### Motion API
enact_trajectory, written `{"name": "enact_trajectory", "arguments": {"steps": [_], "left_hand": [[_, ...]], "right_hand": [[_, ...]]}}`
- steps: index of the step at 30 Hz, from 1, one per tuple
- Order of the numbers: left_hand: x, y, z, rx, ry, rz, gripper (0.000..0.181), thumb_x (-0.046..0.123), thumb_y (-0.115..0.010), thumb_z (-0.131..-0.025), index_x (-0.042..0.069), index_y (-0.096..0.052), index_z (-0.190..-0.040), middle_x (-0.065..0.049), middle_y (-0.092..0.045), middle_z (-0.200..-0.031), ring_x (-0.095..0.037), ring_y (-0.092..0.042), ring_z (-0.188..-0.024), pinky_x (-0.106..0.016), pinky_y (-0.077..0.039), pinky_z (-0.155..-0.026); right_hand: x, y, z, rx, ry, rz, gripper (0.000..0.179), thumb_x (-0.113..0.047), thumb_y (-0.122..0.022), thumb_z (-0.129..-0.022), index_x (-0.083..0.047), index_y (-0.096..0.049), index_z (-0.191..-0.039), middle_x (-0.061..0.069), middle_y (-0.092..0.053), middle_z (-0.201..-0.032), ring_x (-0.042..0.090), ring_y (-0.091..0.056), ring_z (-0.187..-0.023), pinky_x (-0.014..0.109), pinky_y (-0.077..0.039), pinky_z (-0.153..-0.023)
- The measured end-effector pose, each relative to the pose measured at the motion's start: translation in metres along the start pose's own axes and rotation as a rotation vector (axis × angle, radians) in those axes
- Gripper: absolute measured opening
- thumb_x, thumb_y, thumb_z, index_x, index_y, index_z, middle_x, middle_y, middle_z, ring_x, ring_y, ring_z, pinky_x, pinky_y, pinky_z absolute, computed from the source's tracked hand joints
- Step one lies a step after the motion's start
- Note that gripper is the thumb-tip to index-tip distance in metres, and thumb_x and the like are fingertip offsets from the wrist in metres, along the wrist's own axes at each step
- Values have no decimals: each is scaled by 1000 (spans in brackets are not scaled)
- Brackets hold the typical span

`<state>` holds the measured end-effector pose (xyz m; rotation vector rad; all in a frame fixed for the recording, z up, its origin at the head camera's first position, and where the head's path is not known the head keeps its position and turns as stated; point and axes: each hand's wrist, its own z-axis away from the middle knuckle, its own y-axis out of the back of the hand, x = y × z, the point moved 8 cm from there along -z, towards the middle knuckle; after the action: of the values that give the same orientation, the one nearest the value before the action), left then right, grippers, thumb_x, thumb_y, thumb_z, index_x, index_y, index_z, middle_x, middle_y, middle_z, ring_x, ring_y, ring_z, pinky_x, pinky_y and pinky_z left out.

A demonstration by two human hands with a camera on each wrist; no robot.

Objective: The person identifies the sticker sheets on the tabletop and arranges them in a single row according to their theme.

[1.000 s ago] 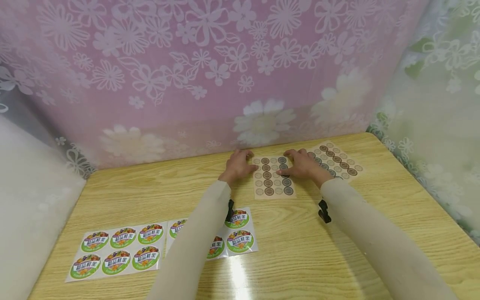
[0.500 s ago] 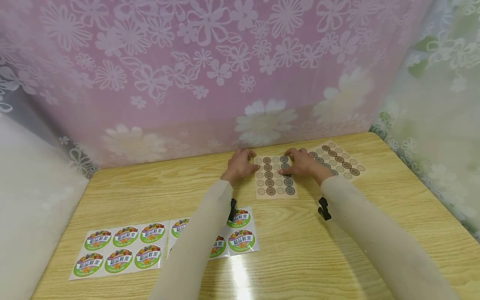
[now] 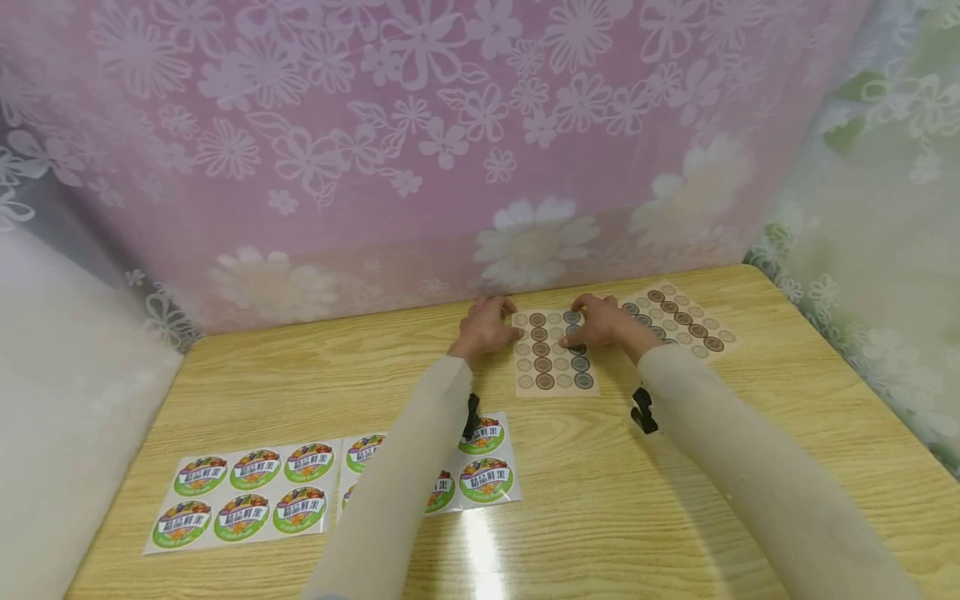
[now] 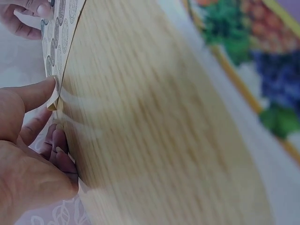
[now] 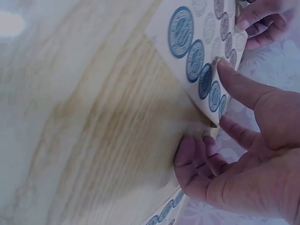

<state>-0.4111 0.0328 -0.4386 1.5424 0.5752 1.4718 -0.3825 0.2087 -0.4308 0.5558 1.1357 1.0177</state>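
A tan sheet of round stickers (image 3: 553,372), in rows of brown, blue-grey and pale circles, lies near the table's far edge. My left hand (image 3: 487,325) pinches its far left corner; in the left wrist view the thumb (image 4: 41,93) lies on top, with a finger at the edge. At the far right corner my right hand (image 3: 603,323) pinches the same sheet. The right wrist view shows that thumb (image 5: 239,86) on the printed face and the index finger at the corner, whose edge stands slightly off the wood. The other fingers of both hands curl loosely.
Another tan sticker sheet (image 3: 697,321) lies angled just right of my right hand, partly covered by it. Glossy fruit-label sheets (image 3: 240,500) lie at the front left, one partly under my left sleeve (image 3: 397,483). A pink floral curtain (image 3: 420,208) hangs behind the wooden table (image 3: 600,517).
The head view has shifted slightly, so everything sits a little farther right in it. Both hands keep their hold at the sheet's far corners.
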Motion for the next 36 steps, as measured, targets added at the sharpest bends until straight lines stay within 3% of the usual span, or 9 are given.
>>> {"name": "enact_trajectory", "arguments": {"steps": [6, 11, 19, 23, 26, 28, 32, 36], "left_hand": [[0, 0, 0, -1, 26, 29, 42, 30, -70, -88, 15, -57, -125, -6, -48, -127, -28, -43, -118, -46, -34, -95], [2, -2, -1, -3, 30, 45, 43, 30, -71, -87, 16, -54, -125, -6, -49, -125, -28, -43, -116, -46, -33, -94], [3, 0, 2, 8, 25, 82, 45, 27, -70, -88, 16, -52, -128, 2, -59, -96, -23, -53, -94, -44, -35, -90], [0, 2, 4, 21, 31, 122, 43, 25, -70, -88, 15, -54, -127, 2, -62, -97, -21, -56, -90, -44, -36, -91], [-4, 2, 5, 33, 46, 200, 38, 22, -68, -90, 14, -57, -126, -1, -62, -103, -20, -57, -93, -43, -40, -90], [-6, 3, 6, 41, 54, 245, 35, 19, -66, -91, 12, -59, -125, -3, -62, -107, -20, -58, -96, -41, -42, -88], [-6, 5, 8, 37, 31, 315, 33, 15, -65, -91, 8, -62, -123, -6, -63, -109, -21, -59, -98, -36, -47, -82], [-2, 8, 13, -2, -11, 398, 35, 12, -65, -92, 4, -60, -125, -10, -61, -107, -22, -59, -93, -33, -48, -71]], "right_hand": [[-5, 0, 1, -22, -26, -39, 68, -28, -71, -87, 2, -35, -137, 32, -34, -136, 37, -46, -102, 45, -44, -79], [-5, -1, 2, -31, -21, -96, 70, -23, -72, -87, 2, -32, -138, 26, -44, -127, 31, -48, -92, 41, -43, -73], [-9, -1, 1, -7, 44, -79, 76, -20, -71, -87, 3, -28, -145, 28, -39, -138, 42, -42, -121, 51, -35, -99], [-11, -1, 2, 13, 73, -51, 72, -20, -69, -88, 5, -31, -144, 29, -39, -139, 43, -40, -124, 53, -34, -101], [-14, -1, 3, 36, 111, -43, 61, -17, -63, -92, 8, -35, -141, 31, -42, -135, 43, -43, -121, 52, -37, -97], [-14, -1, 3, 51, 143, -59, 53, -15, -58, -95, 10, -40, -137, 31, -46, -130, 42, -48, -116, 51, -40, -93], [-12, 2, 6, 59, 192, -120, 44, -11, -54, -98, 11, -45, -134, 27, -55, -108, 34, -56, -89, 42, -45, -75], [-9, 7, 12, 43, 217, -204, 42, -10, -53, -98, 11, -45, -134, 18, -52, -94, 27, -54, -74, 36, -44, -64]]}}
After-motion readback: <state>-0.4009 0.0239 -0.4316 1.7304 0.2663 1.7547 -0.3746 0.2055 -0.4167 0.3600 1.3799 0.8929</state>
